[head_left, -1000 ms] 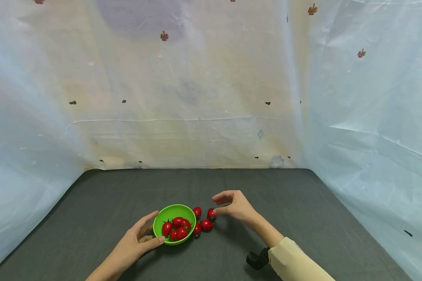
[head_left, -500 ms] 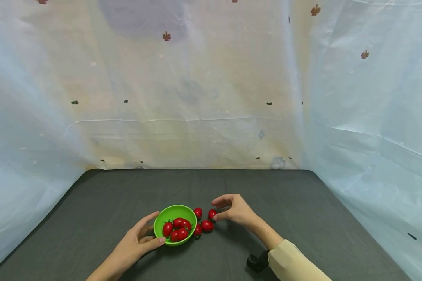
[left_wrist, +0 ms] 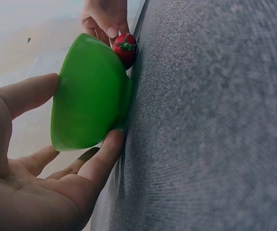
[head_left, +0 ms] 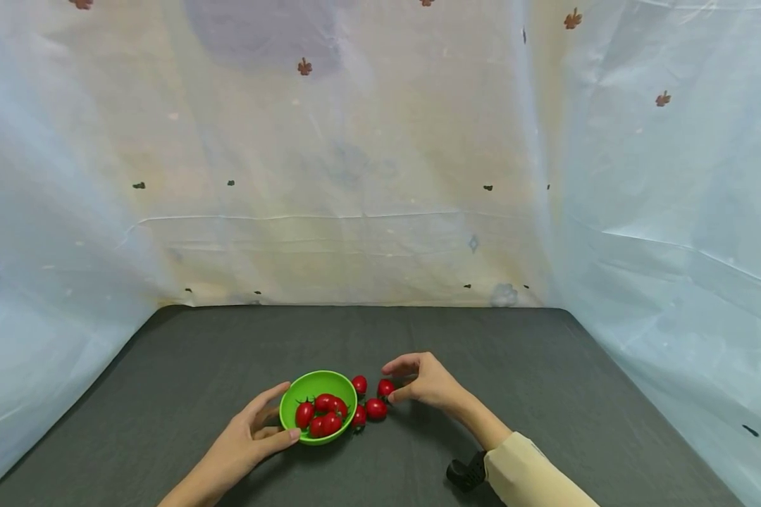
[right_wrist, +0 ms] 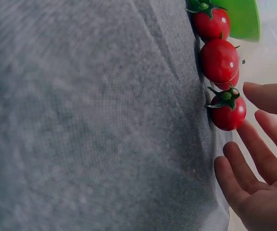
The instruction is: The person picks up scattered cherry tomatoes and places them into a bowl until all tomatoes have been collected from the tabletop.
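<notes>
A green bowl (head_left: 318, 385) stands on the dark cloth, with several cherry tomatoes (head_left: 323, 404) inside. My left hand (head_left: 254, 429) holds it from the left, thumb at the near side and fingers spread along the wall; the left wrist view shows the fingertips against the bowl (left_wrist: 90, 96). Right of the bowl lie several loose cherry tomatoes, one of them (head_left: 376, 409) in the middle of the group. My right hand (head_left: 426, 380) hovers around the rightmost tomato (head_left: 385, 387). In the right wrist view its thumb is apart from that tomato (right_wrist: 228, 111) and the fingers are loosely spread.
Dark grey cloth (head_left: 482, 366) covers the table. Pale plastic sheeting (head_left: 355, 155) with small leaf marks hangs behind and at both sides. A black device (head_left: 466, 473) sits at the right wrist, beside the cream sleeve (head_left: 533, 468).
My right hand has come down slightly beside the rightmost tomato. The left hand keeps its hold on the bowl. The whole head view has drifted a little to the right.
</notes>
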The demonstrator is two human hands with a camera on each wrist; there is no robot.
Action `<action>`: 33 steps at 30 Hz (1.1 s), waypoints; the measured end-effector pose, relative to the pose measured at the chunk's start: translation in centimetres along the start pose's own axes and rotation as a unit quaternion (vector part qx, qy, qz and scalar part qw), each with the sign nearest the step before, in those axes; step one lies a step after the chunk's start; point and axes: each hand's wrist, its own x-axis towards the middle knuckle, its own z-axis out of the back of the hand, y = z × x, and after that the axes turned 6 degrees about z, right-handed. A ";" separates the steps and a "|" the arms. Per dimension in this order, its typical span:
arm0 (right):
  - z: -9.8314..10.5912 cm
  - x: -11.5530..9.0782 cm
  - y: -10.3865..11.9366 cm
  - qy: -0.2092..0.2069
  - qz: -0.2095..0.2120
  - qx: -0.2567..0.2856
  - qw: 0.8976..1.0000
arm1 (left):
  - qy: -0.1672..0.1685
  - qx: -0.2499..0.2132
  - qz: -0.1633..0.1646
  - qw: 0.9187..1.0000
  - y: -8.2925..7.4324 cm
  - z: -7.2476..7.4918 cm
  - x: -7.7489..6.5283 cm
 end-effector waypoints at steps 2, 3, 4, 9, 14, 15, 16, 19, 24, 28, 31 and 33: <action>0.0 0.1 -0.1 0.006 0.005 -0.003 1.000 | -0.002 0.000 0.001 1.000 0.0 0.0 0.0; 0.0 0.2 -0.1 0.008 0.007 -0.005 1.000 | -0.003 0.001 0.001 1.000 0.0 0.0 0.0; 0.0 0.2 -0.1 0.010 0.008 -0.006 1.000 | -0.002 0.002 0.001 1.000 0.0 0.0 0.0; -0.1 0.3 0.0 0.013 0.014 -0.002 1.000 | -0.002 0.003 0.001 1.000 0.1 0.0 0.1; -0.3 0.6 -0.1 0.018 0.018 0.009 1.000 | -0.001 -0.001 -0.001 1.000 0.1 0.0 0.2; -0.3 0.6 -0.2 0.019 0.017 0.010 1.000 | -0.001 -0.001 -0.001 1.000 0.2 0.0 0.2; -0.3 0.7 -0.2 0.020 0.017 0.009 1.000 | -0.002 -0.001 -0.001 1.000 0.2 0.0 0.2; -0.4 0.8 -0.4 0.023 0.017 -0.002 1.000 | -0.003 0.000 -0.001 1.000 0.2 0.0 0.2; -0.5 0.9 -0.5 0.020 0.019 -0.022 0.999 | 0.002 -0.002 0.000 1.000 0.1 0.0 0.1; -0.6 0.9 -0.4 0.016 0.014 -0.023 1.000 | 0.004 -0.005 -0.001 1.000 0.1 0.1 0.1; -0.6 1.0 -0.3 0.017 0.013 -0.028 0.999 | 0.004 -0.005 -0.004 1.000 0.1 0.1 0.1; -0.5 1.0 -0.2 0.022 0.013 -0.029 0.999 | 0.005 -0.005 -0.004 1.000 0.1 0.1 0.1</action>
